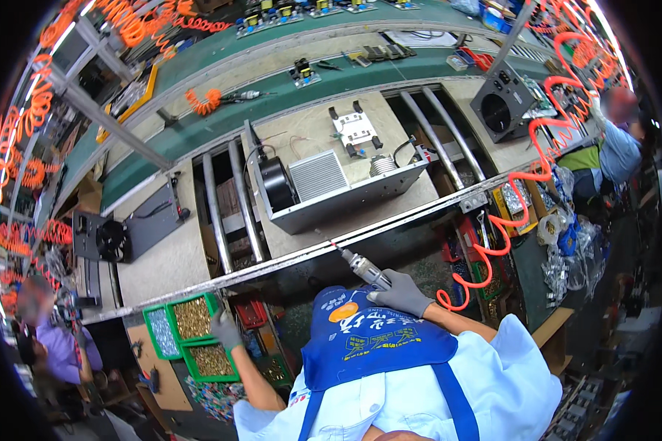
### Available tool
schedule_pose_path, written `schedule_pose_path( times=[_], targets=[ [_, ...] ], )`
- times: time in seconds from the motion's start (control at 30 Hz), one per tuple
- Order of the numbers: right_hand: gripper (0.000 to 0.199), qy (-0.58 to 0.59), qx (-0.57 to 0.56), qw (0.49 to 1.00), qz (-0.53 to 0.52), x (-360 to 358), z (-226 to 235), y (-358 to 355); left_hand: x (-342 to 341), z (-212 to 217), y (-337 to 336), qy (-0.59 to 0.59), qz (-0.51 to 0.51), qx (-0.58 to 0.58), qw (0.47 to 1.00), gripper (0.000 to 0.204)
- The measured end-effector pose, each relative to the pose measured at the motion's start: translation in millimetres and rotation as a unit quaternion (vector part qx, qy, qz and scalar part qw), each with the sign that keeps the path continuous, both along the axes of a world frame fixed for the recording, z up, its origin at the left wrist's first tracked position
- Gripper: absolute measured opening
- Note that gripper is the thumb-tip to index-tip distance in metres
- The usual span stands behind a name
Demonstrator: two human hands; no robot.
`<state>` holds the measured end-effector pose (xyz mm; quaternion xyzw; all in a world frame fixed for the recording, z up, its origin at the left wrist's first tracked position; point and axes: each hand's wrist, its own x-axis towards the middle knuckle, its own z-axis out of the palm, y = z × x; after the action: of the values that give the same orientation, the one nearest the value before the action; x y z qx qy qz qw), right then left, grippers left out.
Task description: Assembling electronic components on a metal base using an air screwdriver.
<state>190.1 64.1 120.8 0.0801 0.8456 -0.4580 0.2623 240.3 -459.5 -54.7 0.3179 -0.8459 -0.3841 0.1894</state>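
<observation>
My right hand [401,292], in a grey glove, is closed around a powered screwdriver [368,270]. Its bit points up and left toward the front edge of the workbench. My left hand [226,329], also gloved, is at the right edge of the green bins [215,355]; its fingers are drawn together, and what they pinch, if anything, is too small to make out. Brass-coloured screws [193,317] and silver ones [163,332] fill the bins. In front of me lies an open grey metal housing [346,200] with a black fan [277,184], a finned heatsink [318,175] and a coil [382,166].
A white bracket plate [354,128] lies behind the housing. Metal rollers [232,206] separate the work boards. Other fan housings stand left [110,239] and right [500,103]. An orange coiled hose [518,198] hangs at my right. Co-workers sit at both sides.
</observation>
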Motion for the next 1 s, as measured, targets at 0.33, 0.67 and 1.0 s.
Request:
schedule_pose_path(
  times=[0.33, 0.67, 1.0],
  targets=[
    [0.038, 0.026, 0.011, 0.991, -0.134, 39.4, -2.3, 40.5, -206.7, -108.8, 299.9, -0.125, -0.134, 0.398, 0.899, 0.024],
    [0.037, 0.008, 0.030, 0.965, -0.261, 85.4, -4.9, 56.0, -257.5, -150.4, 325.3, -0.114, 0.108, 0.538, 0.828, 0.040],
    [0.049, 0.033, -0.022, 0.982, -0.183, 58.0, -11.2, 56.1, -222.4, -94.4, 312.1, -0.087, -0.139, 0.696, 0.699, 0.019]
  ],
)
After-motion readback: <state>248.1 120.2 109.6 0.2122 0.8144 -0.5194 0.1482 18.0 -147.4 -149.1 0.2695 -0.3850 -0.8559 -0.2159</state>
